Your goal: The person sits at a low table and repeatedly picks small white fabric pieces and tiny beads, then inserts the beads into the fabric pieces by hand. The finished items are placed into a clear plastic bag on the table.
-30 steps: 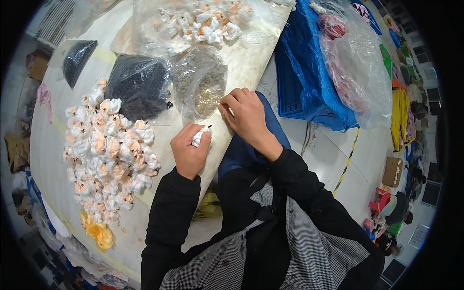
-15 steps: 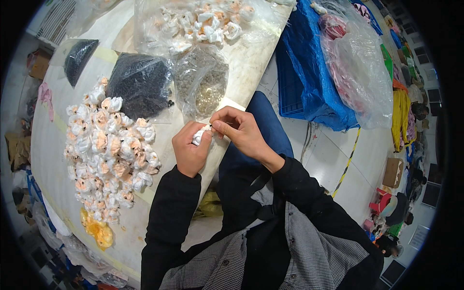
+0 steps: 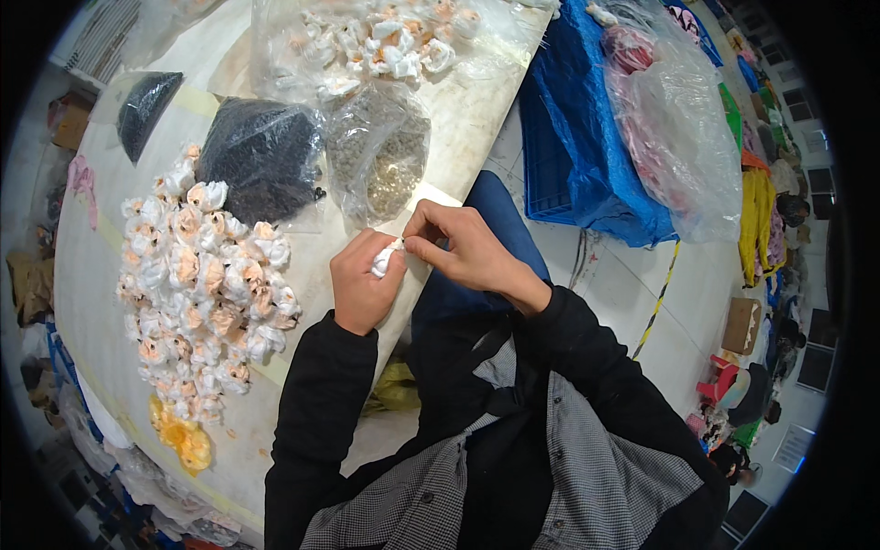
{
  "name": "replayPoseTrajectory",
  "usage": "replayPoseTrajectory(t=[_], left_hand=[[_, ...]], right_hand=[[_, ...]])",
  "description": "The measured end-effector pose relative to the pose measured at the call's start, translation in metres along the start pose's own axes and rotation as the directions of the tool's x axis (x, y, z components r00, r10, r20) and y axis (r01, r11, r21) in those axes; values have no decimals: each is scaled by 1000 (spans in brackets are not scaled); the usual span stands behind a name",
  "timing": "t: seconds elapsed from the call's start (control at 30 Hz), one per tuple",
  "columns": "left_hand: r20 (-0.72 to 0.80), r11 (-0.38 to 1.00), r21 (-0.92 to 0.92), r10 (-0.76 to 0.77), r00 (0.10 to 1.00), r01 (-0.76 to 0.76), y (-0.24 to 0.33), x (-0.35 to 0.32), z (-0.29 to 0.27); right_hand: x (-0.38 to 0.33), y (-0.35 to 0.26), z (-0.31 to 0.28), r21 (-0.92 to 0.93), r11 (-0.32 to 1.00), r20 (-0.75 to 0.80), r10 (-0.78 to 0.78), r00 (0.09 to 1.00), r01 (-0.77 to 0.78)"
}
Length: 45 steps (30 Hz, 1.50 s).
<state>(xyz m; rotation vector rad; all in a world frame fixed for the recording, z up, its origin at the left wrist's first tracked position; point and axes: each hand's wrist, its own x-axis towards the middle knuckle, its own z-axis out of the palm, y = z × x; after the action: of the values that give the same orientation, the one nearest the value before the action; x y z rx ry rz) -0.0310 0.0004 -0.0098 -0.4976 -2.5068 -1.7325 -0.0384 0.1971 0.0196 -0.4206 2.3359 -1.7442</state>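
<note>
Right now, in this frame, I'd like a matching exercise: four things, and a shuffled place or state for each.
1. Left hand
2. Blue plastic sheet
3. Right hand
4. Yellow ruffled piece

A. To the right of the table
B. Pinched at the tip of a small white piece
C. At the near end of the white-and-peach pile
D. Closed around that small white piece

Pairs: 1-D; 2-A; 3-B; 4-C
</note>
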Motion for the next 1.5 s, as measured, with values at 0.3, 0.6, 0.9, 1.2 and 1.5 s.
replayPoseTrajectory(t=[0.3, 0.6, 0.9, 1.2, 1.5], left_hand=[[12, 997, 32, 66, 998, -67, -6, -1, 5], [-9, 995, 57, 85, 996, -84, 0, -2, 2], [-404, 799, 600, 321, 857, -16, 33, 31, -142], [-571, 603, 643, -31, 820, 471, -10, 21, -199], [-565, 605, 651, -17, 825, 459, 18, 16, -207]], right_hand=[[0, 3, 0, -186, 979, 59, -76, 995, 85], [-1, -8, 2, -271, 948, 35, -167, 985, 170], [19, -31, -21, -209, 932, -89, -319, 944, 295], [177, -14, -66, -740, 585, 40, -453, 891, 331], [328, 18, -51, -920, 235, 277, -177, 944, 314]])
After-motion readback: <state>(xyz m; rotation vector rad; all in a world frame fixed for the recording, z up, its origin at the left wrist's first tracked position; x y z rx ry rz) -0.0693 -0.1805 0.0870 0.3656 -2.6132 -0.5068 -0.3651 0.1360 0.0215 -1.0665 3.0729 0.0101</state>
